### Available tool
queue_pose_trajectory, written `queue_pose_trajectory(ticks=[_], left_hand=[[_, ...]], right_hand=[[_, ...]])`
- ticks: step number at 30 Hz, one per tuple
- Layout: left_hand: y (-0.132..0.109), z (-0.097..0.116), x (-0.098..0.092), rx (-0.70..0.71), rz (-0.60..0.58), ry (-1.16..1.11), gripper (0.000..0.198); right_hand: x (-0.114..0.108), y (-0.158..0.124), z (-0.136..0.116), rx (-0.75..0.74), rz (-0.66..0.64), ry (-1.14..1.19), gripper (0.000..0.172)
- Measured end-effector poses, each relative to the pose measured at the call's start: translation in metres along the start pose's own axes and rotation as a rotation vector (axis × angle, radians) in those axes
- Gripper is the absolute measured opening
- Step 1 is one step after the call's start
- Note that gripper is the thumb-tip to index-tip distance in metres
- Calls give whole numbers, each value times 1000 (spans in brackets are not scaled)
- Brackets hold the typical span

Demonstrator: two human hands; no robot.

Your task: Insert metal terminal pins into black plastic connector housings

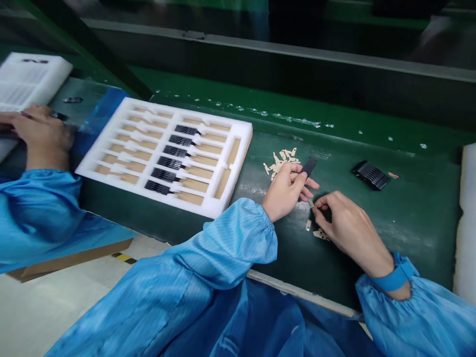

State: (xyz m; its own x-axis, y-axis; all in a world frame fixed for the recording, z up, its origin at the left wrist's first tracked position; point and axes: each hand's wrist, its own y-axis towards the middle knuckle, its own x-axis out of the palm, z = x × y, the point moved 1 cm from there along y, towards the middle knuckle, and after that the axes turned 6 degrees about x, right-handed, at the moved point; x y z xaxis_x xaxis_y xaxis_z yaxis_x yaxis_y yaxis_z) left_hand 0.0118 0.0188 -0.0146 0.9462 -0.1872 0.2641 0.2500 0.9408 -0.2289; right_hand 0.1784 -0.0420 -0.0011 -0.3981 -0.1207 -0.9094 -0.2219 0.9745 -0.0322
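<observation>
Between the thumb and fingers of my left hand point(288, 188) is a flat black piece point(309, 166). To its right, my right hand point(344, 223) pinches a small light metal piece point(311, 204) between thumb and forefinger. A pile of small pale tabs point(279, 160) lies just behind my left hand. More pale tabs point(320, 234) rest beside and partly under my right hand. Farther right sits a stack of black slotted parts point(371, 175), with one small tab point(393, 175) next to it.
A white foam tray point(223, 196) on the green bench point(409, 228) holds several black slotted parts point(164, 174) in its middle column. At the far left, another person's hands point(44, 129) work near a second white tray point(40, 74). White foam point(466, 218) stands at the right edge.
</observation>
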Motion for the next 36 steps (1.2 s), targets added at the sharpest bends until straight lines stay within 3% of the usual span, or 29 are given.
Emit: queue_pose_trajectory(ticks=[3,10,15,19,22,28,36], left_hand=[[-1,-2,-3,59,-16,96,9],[-7,2,-8,222,-102,530,23],[-5,3,-10,151,-88,553,24],[-4,3,-10,149,-61,557,25],[-6,0,-9,216,-38,613,18],[-9,-4,-8,218,-135,611,18],[-15,1,-8,342,-158,674,10]], right_hand=[[-5,6,2,24,-40,193,8],[-7,14,13,294,44,684,24],[-3,15,12,299,14,827,30],[-2,14,13,287,-21,809,26],[1,12,10,244,26,778,21],[2,11,5,233,187,653,16],[3,12,9,289,171,774,12]])
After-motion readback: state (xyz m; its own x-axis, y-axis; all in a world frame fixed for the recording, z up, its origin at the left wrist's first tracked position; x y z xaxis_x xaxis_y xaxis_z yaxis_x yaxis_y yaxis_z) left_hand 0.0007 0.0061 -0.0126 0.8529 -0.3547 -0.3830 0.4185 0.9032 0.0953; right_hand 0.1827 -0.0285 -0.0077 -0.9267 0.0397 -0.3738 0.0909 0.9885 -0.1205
